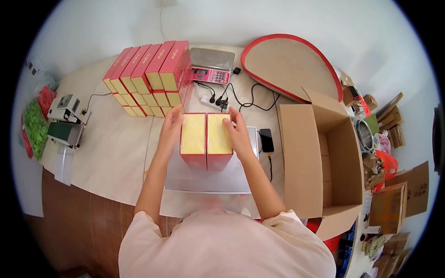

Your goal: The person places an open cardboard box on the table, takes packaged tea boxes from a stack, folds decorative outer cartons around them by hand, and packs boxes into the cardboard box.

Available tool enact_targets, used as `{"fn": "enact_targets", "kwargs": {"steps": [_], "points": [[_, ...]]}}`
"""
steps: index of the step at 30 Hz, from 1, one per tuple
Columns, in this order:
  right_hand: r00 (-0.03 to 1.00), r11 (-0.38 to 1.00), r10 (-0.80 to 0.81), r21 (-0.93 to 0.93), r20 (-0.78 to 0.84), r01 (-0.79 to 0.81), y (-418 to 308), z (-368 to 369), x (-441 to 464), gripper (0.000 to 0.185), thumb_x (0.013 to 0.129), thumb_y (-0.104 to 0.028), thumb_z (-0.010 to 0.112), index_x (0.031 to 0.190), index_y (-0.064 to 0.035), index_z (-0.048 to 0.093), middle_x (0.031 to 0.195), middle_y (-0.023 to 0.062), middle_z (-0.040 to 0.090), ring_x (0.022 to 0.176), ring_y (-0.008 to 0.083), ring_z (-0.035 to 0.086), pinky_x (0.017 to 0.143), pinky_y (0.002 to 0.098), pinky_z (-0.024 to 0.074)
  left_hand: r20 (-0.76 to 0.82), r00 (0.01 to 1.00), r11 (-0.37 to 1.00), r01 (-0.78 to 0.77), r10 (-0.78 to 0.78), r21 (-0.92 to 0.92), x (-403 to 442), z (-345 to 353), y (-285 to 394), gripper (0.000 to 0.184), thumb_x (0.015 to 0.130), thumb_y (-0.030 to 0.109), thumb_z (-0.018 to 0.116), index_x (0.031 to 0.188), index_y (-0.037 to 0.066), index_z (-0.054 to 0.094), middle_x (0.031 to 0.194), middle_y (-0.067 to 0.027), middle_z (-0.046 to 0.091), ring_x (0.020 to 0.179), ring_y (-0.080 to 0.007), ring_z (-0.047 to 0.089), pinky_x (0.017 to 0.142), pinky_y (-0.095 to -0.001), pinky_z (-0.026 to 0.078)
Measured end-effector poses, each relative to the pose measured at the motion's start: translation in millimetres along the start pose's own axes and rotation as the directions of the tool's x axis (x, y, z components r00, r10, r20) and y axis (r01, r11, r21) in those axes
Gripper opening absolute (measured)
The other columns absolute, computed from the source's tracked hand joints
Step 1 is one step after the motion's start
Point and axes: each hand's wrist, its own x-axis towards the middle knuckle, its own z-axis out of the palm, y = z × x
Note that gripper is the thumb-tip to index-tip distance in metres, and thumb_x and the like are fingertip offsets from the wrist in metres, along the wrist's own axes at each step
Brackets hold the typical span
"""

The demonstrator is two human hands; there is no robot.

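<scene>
Boxes [193, 134], two of them, red with yellow ends turned up, stand side by side over the pale mat [208, 183] before the person. From here I see the left hand [171, 126] open along the outer side of the left one, while the right hand [238, 133] grips the right one, thumb on its yellow end. Beyond the left forearm [155, 176], a stack of red boxes [174, 65] sits beside a digital scale [213, 60]; an open cardboard carton [302, 157] lies to the right
</scene>
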Motion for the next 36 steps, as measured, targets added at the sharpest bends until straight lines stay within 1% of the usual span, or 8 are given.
{"fn": "enact_targets", "kwargs": {"steps": [1, 3, 5, 7, 29, 32, 34, 36], "points": [[1.0, 0.998, -0.008, 0.056, -0.016, 0.009, -4.3, 3.7, 1.6, 0.046, 0.091, -0.023, 0.053, 0.131, -0.0033, 0.042, 0.116, 0.0098, 0.053, 0.099, 0.0138, 0.053, 0.086, 0.0267, 0.0414, 0.009, 1.0, 1.0, -0.012, 0.012, 0.007, 6.9, 0.7, -7.8, 0.041, 0.096, 0.028, 0.047, 0.128, 0.003, 0.045, 0.127, -0.0087, 0.049, 0.118, -0.0156, 0.046, 0.1, -0.0277, 0.035], [0.998, 0.995, 0.052, 0.088, 0.025, -0.054, -0.7, 1.3, 9.1, 0.04, 0.091, -0.022, 0.053, 0.125, -0.0027, 0.046, 0.109, 0.0084, 0.055, 0.094, 0.0139, 0.053, 0.083, 0.0271, 0.0425, 0.11, 0.982, 0.988, 0.151, -0.15, -0.004, 18.5, 3.5, -15.6, 0.03, 0.096, 0.025, 0.047, 0.117, 0.003, 0.054, 0.106, -0.0039, 0.057, 0.095, -0.0101, 0.052, 0.084, -0.0243, 0.041], [0.991, 0.987, 0.124, 0.099, 0.054, -0.129, 2.0, -2.3, 13.7, 0.027, 0.091, -0.023, 0.054, 0.108, -0.0028, 0.055, 0.094, 0.0052, 0.058, 0.086, 0.0129, 0.054, 0.078, 0.0271, 0.0436, 0.097, 0.977, 0.982, 0.19, -0.189, 0.0, 18.0, 7.8, -11.7, 0.03, 0.097, 0.027, 0.046, 0.112, 0.003, 0.055, 0.1, -0.0025, 0.058, 0.09, -0.0096, 0.052, 0.081, -0.0238, 0.042], [0.99, 0.984, 0.137, 0.109, 0.046, -0.141, -2.2, -4.9, 14.0, 0.027, 0.091, -0.024, 0.053, 0.108, -0.0028, 0.055, 0.093, 0.0053, 0.058, 0.086, 0.0128, 0.054, 0.078, 0.0273, 0.0436, 0.073, 0.97, 0.973, 0.231, -0.23, 0.008, 13.5, 11.3, -4.2, 0.032, 0.098, 0.032, 0.043, 0.104, 0.003, 0.057, 0.092, -0.0005, 0.059, 0.084, -0.0084, 0.053, 0.077, -0.0231, 0.042], [0.997, 0.968, 0.07, 0.237, 0.037, -0.077, 4.0, 2.5, 10.2, 0.024, 0.095, -0.023, 0.05, 0.106, -0.0033, 0.054, 0.092, 0.002, 0.057, 0.085, 0.0094, 0.05, 0.077, 0.0242, 0.0417, 0.069, 0.981, 0.974, 0.186, -0.179, -0.125, 7.1, 12.0, -0.8, 0.024, 0.097, 0.025, 0.046, 0.103, 0.005, 0.058, 0.09, -0.0011, 0.06, 0.081, -0.0081, 0.055, 0.073, -0.023, 0.045], [0.995, 0.971, 0.087, 0.219, 0.042, -0.094, 3.2, 2.5, 9.0, 0.026, 0.096, -0.026, 0.047, 0.107, -0.0036, 0.054, 0.094, 0.0024, 0.057, 0.087, 0.0103, 0.05, 0.08, 0.0253, 0.0411, 0.066, 0.976, 0.973, 0.211, -0.206, -0.092, 9.7, 8.0, -11.9, 0.029, 0.097, 0.029, 0.045, 0.107, 0.004, 0.057, 0.094, -0.0029, 0.06, 0.085, -0.01, 0.055, 0.076, -0.0247, 0.045], [0.989, 0.97, 0.132, 0.198, 0.067, -0.142, 2.4, 1.4, 7.7, 0.029, 0.097, -0.029, 0.045, 0.107, -0.0041, 0.054, 0.096, 0.0024, 0.057, 0.088, 0.0109, 0.05, 0.082, 0.026, 0.0405, 0.068, 0.97, 0.946, 0.243, -0.234, -0.215, 8.8, 8.2, -20.1, 0.04, 0.097, 0.037, 0.043, 0.115, 0.003, 0.055, 0.105, -0.0051, 0.059, 0.096, -0.0134, 0.055, 0.084, -0.0278, 0.045], [0.982, 0.904, 0.172, 0.383, 0.074, -0.187, 5.2, 2.1, 6.2, 0.043, 0.097, -0.041, 0.039, 0.116, -0.0066, 0.055, 0.099, 0.0001, 0.057, 0.094, 0.009, 0.049, 0.085, 0.0264, 0.0384, 0.113, 0.924, 0.841, 0.38, -0.365, -0.385, 2.0, 8.0, -25.0, 0.048, 0.096, 0.041, 0.043, 0.123, 0.003, 0.051, 0.119, -0.0072, 0.056, 0.108, -0.0153, 0.053, 0.092, -0.0301, 0.043]]}}
